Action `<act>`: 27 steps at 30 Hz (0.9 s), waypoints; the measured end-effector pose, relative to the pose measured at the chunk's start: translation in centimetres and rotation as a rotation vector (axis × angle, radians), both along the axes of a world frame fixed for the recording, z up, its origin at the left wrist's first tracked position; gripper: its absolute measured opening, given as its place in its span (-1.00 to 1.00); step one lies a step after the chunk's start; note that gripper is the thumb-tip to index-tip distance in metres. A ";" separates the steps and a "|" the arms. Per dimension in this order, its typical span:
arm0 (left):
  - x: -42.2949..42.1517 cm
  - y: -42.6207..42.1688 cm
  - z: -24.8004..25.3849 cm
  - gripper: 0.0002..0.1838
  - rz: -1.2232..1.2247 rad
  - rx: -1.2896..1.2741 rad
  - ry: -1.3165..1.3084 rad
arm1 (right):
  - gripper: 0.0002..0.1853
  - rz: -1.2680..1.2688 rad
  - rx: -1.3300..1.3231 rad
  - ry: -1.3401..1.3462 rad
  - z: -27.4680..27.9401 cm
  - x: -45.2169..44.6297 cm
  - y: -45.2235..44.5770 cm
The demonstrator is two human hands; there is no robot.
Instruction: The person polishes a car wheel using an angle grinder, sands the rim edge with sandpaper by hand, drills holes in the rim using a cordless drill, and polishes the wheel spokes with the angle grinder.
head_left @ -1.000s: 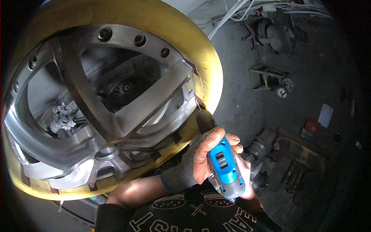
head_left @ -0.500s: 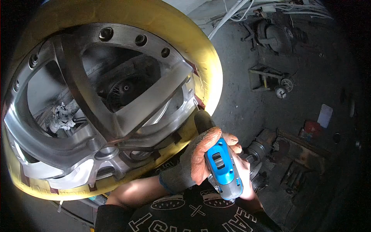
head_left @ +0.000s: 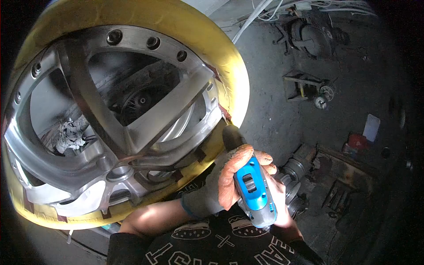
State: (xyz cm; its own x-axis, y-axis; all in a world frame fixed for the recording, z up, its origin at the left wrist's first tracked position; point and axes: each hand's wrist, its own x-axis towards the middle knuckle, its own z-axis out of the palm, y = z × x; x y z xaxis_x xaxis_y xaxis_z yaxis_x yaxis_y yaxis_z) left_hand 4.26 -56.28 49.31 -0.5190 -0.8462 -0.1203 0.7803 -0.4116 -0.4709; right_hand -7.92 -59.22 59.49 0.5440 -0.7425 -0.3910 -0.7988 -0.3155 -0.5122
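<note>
A blue-and-grey plastic power tool [head_left: 257, 204] was pointed lengthwise at the spoked silver metal wheel's [head_left: 170, 110] edge, just beside it. Judged rigid and heavy, best gripped around its body, it was wrapped by the grey-and-orange gloved left hand [head_left: 232, 176]; how the right hand [head_left: 279, 195] gripped could not be told.

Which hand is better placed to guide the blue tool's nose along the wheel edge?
Probably the gloved left hand: it wraps the blue tool nearer the nose, by the wheel. The right hand sits farther back, partly hidden behind the tool.
</note>
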 end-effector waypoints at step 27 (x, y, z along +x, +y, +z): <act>-2.5 0.3 -1.5 -0.46 0.094 -0.026 -0.011 | -0.46 -0.058 -0.013 -0.087 -2.3 -3.0 0.1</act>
State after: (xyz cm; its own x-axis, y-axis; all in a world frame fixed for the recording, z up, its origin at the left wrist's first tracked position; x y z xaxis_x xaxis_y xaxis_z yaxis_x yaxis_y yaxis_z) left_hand 1.73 -55.96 47.80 -0.4359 -0.8941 -0.1026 0.8211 -0.3483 -0.4523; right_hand -10.91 -59.14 57.19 0.5312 -0.7785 -0.3342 -0.7687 -0.2771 -0.5764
